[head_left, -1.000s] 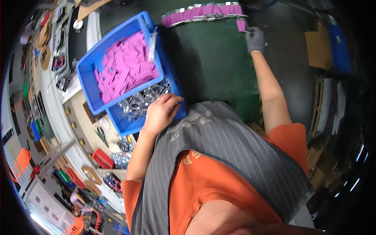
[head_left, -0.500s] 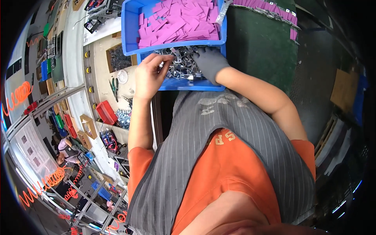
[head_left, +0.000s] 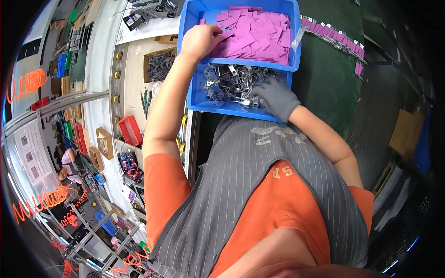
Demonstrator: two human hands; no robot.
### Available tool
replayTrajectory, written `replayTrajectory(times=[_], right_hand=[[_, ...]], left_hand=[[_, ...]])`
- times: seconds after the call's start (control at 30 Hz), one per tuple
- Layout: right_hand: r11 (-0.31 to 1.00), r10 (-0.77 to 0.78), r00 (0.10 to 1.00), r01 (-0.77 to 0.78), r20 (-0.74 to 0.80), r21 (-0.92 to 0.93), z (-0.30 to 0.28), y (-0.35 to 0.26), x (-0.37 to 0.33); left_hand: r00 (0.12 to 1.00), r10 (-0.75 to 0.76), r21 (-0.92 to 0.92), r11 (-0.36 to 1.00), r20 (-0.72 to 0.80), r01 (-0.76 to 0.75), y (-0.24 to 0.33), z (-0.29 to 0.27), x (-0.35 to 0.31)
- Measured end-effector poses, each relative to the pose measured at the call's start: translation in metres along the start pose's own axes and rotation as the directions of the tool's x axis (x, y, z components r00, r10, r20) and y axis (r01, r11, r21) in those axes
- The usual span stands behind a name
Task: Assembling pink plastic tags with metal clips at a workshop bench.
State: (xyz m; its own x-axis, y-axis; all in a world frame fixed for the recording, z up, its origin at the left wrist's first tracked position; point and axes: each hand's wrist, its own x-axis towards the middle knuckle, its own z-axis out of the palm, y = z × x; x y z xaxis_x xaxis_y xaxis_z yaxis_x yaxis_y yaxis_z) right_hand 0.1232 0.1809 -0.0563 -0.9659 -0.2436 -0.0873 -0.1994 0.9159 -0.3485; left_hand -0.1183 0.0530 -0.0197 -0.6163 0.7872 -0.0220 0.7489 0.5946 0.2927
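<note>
My bare left hand (head_left: 200,41) is over the left side of a blue bin (head_left: 184,28) heaped with thin purple cards (head_left: 255,37). Its thumb and fingers pinch at the edge of one purple card. In a second blue bin (head_left: 232,107), nearer my body, lies a tangle of small bent metal clips (head_left: 232,83). My right hand (head_left: 278,98), in a grey glove, reaches into the right end of that bin. Its fingers are bent down among the clips; what they hold is hidden.
On the green table at the right lies a row of clips with purple cards (head_left: 336,39). A clear plastic strip (head_left: 299,38) hangs over the bin's right rim. Leftward are a box of dark parts (head_left: 160,66), pliers (head_left: 146,103) and a red bin (head_left: 130,130). Another person (head_left: 69,164) sits far left.
My left hand has gone from the metal clips up to the purple cards. My gloved right hand stays at the clips. The whole view has shifted, so the bins appear farther right.
</note>
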Motion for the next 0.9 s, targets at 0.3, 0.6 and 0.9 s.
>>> replayTrajectory(times=[0.3,0.6,0.9], right_hand=[[0.610,0.113,0.983,0.043,-0.141,0.791,0.012,0.012,-0.022],[0.018,0.186,0.981,-0.060,0.055,0.998,-0.064,0.019,-0.070],[0.289,0.161,0.938,0.253,-0.307,0.923,-0.117,0.011,-0.090]], left_hand=[[0.996,-0.018,0.196,0.981,0.091,0.000,0.007,0.019,0.027],[0.957,-0.186,-0.749,0.661,-0.225,-0.048,0.071,-0.020,-0.056],[0.968,0.014,-0.685,0.704,-0.249,-0.186,0.113,-0.013,-0.085]])
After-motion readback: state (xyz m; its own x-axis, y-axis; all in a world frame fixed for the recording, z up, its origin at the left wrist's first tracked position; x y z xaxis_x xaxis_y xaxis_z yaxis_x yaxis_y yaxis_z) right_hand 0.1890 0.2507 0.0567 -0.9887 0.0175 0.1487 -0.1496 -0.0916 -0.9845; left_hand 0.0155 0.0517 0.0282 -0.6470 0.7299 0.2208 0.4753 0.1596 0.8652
